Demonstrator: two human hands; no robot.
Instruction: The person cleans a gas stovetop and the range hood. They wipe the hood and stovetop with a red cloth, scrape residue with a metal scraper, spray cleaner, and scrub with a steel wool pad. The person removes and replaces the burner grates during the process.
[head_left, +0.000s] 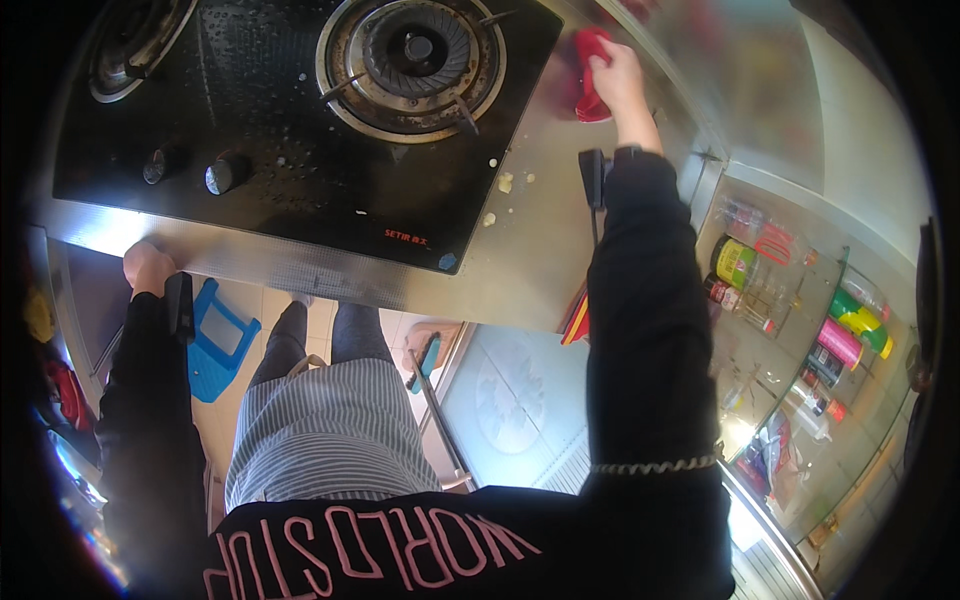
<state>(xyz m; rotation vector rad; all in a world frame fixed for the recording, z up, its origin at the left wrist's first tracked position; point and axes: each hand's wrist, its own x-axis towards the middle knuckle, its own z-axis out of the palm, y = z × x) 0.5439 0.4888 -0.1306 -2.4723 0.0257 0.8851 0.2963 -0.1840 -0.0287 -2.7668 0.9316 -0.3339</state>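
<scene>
My right hand (619, 73) grips a red cloth (587, 94) against the stainless steel counter (525, 259), to the right of the black glass gas hob (277, 180). Pale food crumbs (505, 182) lie on the steel between the cloth and the hob's edge. Drops and small bits dot the glass around the round burner (418, 49) and the two control knobs. At the counter's front edge on the left is my left hand (148, 264), bent at the wrist; its fingers are largely hidden, so I cannot tell whether it holds the edge.
A metal-framed wall panel (757, 97) borders the counter on the right. Beyond my right arm, glass shelves (806, 337) carry bottles and jars. A blue plastic stool (217, 345) stands on the floor at the left, and a glass-topped surface (510, 397) lies below the counter.
</scene>
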